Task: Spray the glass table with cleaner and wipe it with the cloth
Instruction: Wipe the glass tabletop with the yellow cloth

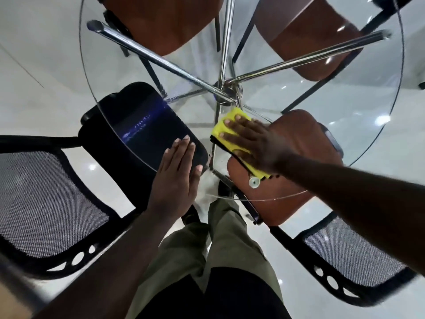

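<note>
Round glass table (358,134), right hand (255,143) flat on yellow cloth (218,130), left hand (177,173) flat at near rim

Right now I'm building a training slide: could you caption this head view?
Right hand presses a yellow cloth on the round glass table while the left hand lies flat near the rim.

The folded yellow cloth (219,131) lies on the round glass counter (345,93) near its near edge, under the right hand (255,143). The left hand (177,173) rests on that edge, left of the cloth, above a black padded chair (142,125).
</note>
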### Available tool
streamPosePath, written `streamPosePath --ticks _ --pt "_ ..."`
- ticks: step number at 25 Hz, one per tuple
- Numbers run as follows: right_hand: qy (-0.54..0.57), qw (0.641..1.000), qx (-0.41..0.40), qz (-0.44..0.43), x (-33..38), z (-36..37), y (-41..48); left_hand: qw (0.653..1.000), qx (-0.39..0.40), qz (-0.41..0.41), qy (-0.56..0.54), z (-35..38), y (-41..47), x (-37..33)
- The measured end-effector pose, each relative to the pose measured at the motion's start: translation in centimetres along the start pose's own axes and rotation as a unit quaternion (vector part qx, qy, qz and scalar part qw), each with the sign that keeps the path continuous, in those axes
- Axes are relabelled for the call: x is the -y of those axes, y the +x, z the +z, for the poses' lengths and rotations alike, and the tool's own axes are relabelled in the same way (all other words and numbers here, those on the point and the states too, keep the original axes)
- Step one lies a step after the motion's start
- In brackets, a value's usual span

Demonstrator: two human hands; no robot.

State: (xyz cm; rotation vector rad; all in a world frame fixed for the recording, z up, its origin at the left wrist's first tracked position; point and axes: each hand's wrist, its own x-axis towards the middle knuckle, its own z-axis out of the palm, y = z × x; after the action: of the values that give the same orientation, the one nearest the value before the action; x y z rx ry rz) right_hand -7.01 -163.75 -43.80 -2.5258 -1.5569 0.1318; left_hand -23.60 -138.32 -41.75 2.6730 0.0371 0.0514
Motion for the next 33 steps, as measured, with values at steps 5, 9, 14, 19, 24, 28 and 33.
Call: streamPosePath --ticks 5,9,14,19,24,28,33 --pt "0.067 0.915 -0.081 0.389 6.6 1.1 0.7 1.0 -0.007 -0.015 -0.018 0.0 -3.3 0.5" --pt "-0.005 1.0 -0.011 0.014 5.6 1.6 -1.8 1.0 0.005 0.005 -0.023 -0.3 -5.1 0.6" --pt "0.087 0.879 -0.097 0.458 11.5 2.1 0.5 0.999 0.001 -0.005 -0.035 -0.2 -6.5 0.8" --pt "0.017 0.995 -0.009 0.099 12.9 2.7 -2.0 0.999 -0.004 0.004 -0.054 -0.3 -5.9 0.1" --pt "0.079 0.903 -0.107 0.408 20.6 4.0 -2.1 0.998 -0.013 0.024 -0.055 0.1 -5.6 -0.9" --pt "-0.011 0.983 -0.038 0.177 13.6 3.7 -8.9 0.998 0.028 0.05 -0.023 0.9 -5.4 -1.2" --pt "0.071 0.763 -0.222 0.603 10.5 4.2 -14.8 0.984 0.058 0.157 0.058 2.7 -5.9 -2.1"
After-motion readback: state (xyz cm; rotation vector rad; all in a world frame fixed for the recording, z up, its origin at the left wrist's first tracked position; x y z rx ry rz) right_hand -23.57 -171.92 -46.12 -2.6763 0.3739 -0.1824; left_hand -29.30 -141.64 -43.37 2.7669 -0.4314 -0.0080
